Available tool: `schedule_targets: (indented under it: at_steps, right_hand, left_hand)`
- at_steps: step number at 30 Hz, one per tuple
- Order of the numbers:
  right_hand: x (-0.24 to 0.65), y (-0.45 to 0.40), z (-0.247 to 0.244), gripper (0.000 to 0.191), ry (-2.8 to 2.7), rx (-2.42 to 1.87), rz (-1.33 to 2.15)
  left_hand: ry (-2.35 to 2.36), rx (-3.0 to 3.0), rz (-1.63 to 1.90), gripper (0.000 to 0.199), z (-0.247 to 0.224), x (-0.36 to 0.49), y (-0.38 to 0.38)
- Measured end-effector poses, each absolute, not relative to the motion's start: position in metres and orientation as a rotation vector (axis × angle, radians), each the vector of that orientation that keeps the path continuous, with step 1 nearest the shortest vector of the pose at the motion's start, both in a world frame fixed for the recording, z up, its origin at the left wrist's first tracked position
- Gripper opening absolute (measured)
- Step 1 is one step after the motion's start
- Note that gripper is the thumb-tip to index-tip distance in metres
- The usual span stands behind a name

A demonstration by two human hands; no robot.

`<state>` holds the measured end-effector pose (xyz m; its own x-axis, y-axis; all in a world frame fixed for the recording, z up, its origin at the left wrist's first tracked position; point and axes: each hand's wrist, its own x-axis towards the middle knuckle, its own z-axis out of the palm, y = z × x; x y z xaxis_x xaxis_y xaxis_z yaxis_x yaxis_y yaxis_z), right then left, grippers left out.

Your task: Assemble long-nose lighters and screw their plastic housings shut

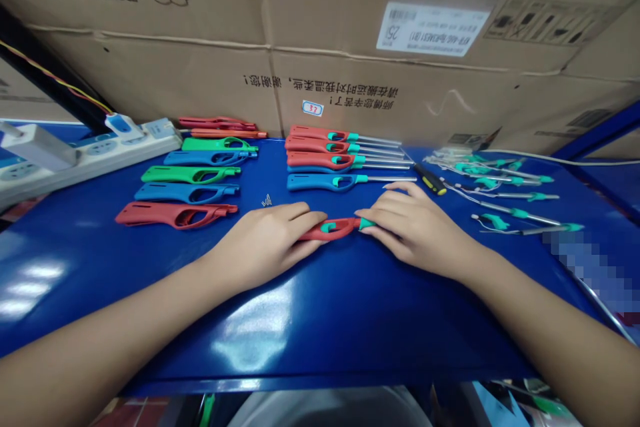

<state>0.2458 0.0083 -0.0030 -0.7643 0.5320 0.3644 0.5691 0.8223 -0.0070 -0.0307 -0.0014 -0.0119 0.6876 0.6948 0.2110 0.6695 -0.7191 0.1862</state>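
Note:
A red lighter (343,229) with a green trigger lies sideways between my hands, low over the blue table. My left hand (273,237) is wrapped round its handle end. My right hand (417,230) pinches the green collar at its front; the rod beyond is hidden by the fingers. Behind them, several red and blue lighters (320,182) with metal rods lie in a stack of rows. To the left are red, blue and green handle shells (173,215) without rods. Small screws (267,201) sit just behind my left hand.
A black and yellow screwdriver (431,179) lies behind my right hand. Several metal rods with green parts and wires (520,213) are spread at the right. A white power strip (100,150) stands at the left; a large cardboard box (200,73) walls off the back.

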Motion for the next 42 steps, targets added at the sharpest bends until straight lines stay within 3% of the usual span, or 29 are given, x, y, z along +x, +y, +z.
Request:
schedule_targets:
  at_steps: [16,29,33,38,42]
  right_hand:
    - [0.238,0.001,-0.003,0.018,-2.589,-0.638,-0.365]
    - [0.238,0.0,-0.006,0.031,-2.729,-0.819,-0.043]
    - [0.24,0.002,-0.004,0.024,-2.775,-0.956,0.095]
    - [0.249,0.005,0.006,0.014,-2.821,-1.191,0.138]
    - [0.261,0.014,0.008,0.015,-2.824,-1.257,0.214]
  left_hand:
    - [1.006,2.488,0.591,0.02,-0.007,-0.024,-0.004]
    - [1.093,2.776,0.442,0.023,-0.012,-0.024,-0.01]
    - [1.132,2.767,0.375,0.024,-0.011,-0.021,-0.012]
    - [1.076,2.777,0.392,0.041,-0.011,-0.021,-0.012]
    - [1.082,2.812,0.368,0.037,-0.011,-0.024,-0.009]
